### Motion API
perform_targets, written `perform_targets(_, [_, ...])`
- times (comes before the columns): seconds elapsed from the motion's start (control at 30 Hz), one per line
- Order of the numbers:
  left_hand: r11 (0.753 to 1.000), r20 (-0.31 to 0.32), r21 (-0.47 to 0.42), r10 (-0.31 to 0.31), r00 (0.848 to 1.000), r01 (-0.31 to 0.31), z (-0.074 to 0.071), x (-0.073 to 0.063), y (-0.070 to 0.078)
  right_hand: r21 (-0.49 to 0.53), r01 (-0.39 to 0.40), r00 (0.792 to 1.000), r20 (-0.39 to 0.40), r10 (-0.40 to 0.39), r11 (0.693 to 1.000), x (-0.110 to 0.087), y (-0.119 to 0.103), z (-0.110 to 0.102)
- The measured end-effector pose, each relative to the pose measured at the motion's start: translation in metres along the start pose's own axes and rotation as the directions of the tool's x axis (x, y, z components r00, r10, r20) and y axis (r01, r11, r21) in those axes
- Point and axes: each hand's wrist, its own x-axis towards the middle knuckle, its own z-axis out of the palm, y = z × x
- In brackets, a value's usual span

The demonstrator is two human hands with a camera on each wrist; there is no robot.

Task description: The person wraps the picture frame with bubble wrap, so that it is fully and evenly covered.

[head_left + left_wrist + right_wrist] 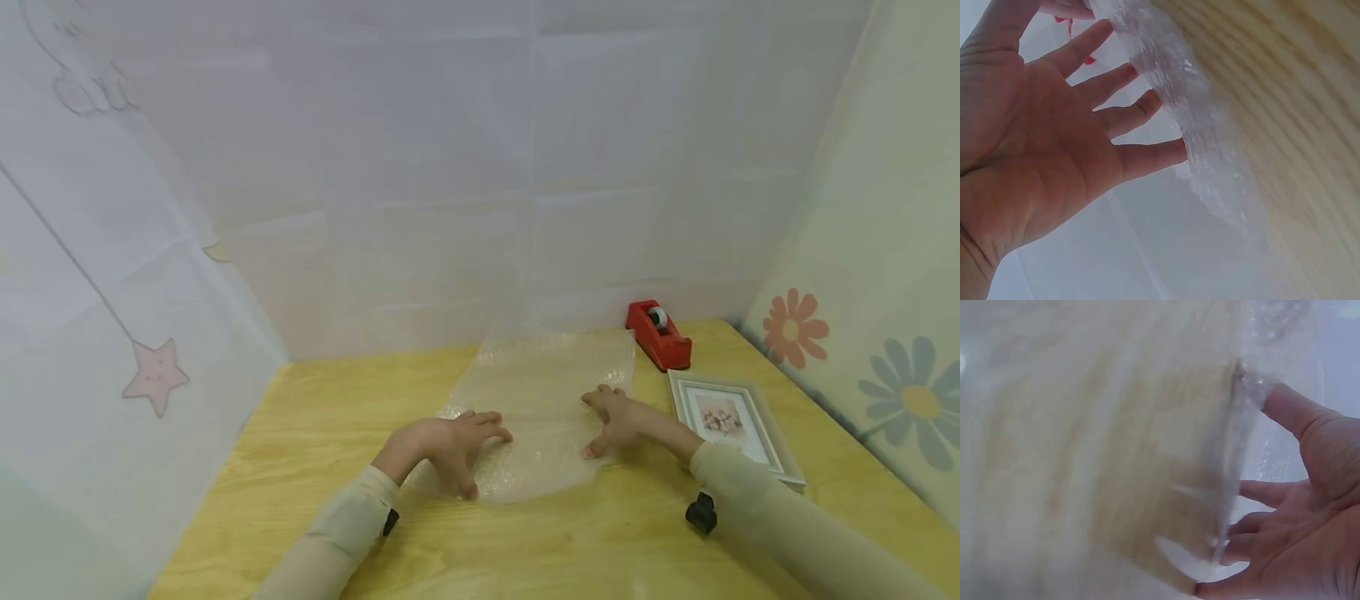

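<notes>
A clear sheet of bubble wrap (547, 375) lies flat on the wooden table (330, 425), its far end reaching the back edge. My left hand (453, 450) rests on the sheet's near left part, fingers spread. In the left wrist view the fingertips of that hand (1041, 137) touch the wrap (1204, 137), palm raised off it. Toward the sheet's right side, my right hand (618, 417) touches the wrap with fingers and thumb apart. The right wrist view shows the fingertips of this hand (1316, 506) against the blurred film.
A red tape dispenser (660, 337) with a white roll stands at the back right. In front of it lies a light picture frame (757, 450), close to my right forearm. Pale hanging sheets (420, 208) with printed flowers and a star surround the table.
</notes>
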Motion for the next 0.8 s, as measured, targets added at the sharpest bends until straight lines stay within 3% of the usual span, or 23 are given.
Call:
perform_targets(0.2, [0.996,-0.001,-0.087,-0.007,1.0,0.007,-0.004,0.004,-0.004,0.08,0.024,0.999,-0.04,-0.021,0.997,0.005,0.013,-0.004])
perform_targets(0.5, [0.995,0.006,-0.099,-0.018,1.0,0.018,0.003,0.004,-0.005,0.075,0.041,0.997,-0.075,-0.036,0.996,0.004,0.017,0.007])
perform_targets(0.8, [0.993,-0.019,-0.119,-0.021,1.0,0.019,0.0,0.006,-0.014,0.046,0.041,0.999,-0.025,-0.04,0.998,0.017,0.02,-0.001])
